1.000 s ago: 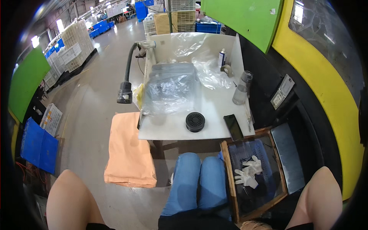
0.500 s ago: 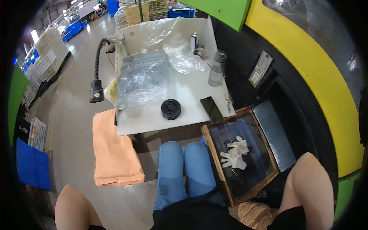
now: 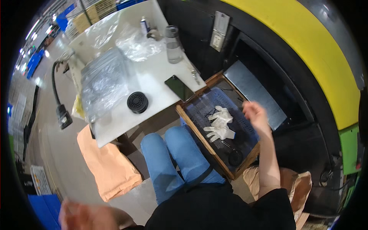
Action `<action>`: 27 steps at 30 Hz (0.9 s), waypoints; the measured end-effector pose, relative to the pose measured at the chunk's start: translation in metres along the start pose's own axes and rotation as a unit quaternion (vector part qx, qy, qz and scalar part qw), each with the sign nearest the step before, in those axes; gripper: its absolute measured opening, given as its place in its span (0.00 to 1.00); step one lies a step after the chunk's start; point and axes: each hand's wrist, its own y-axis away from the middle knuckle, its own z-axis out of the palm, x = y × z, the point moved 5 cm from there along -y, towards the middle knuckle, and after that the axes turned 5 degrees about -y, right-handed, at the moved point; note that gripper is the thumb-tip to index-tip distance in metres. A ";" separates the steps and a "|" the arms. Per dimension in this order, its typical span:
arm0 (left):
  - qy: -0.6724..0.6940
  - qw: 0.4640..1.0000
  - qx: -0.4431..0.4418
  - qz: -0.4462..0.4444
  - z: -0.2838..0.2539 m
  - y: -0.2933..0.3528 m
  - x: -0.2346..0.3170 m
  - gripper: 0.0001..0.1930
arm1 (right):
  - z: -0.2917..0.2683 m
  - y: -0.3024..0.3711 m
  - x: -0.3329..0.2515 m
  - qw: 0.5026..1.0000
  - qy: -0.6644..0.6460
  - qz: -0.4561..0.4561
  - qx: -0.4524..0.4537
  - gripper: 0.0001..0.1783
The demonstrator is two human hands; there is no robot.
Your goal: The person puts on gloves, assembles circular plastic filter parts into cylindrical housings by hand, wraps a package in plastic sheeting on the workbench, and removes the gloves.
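My right hand is over the right side of a wooden-framed box, its fingers loosely bent and a little apart, with nothing visible in them. Inside the box is a blue plastic basket. White work gloves lie there, left of my right hand. A small dark round piece lies in the box's near corner. My left hand, low at the left, is smeared by motion and its fingers cannot be made out. On the white table stands a black round slotted part, away from both hands.
The white table holds a phone, a water bottle, a spray can and plastic bags. A flexible-neck lamp hangs off its left side. Paper sacks flank me. A metal plate slopes beside the box.
The view has turned right, toward the box. My right hand has come into view over the box, and my left hand has appeared at the lower left. The gloves look unmoved.
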 end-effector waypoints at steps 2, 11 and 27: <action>-0.023 0.910 -0.166 -0.379 0.068 0.090 -0.041 0.24 | -0.041 0.029 0.118 0.974 0.156 0.165 0.017 0.10; 0.238 0.702 -0.490 -0.458 0.208 0.216 -0.005 0.17 | 0.000 0.016 0.191 0.875 0.454 0.100 0.133 0.22; 0.435 0.318 -0.145 -0.830 0.242 0.319 0.023 0.22 | 0.179 0.045 -0.015 0.894 0.198 -0.317 -0.247 0.17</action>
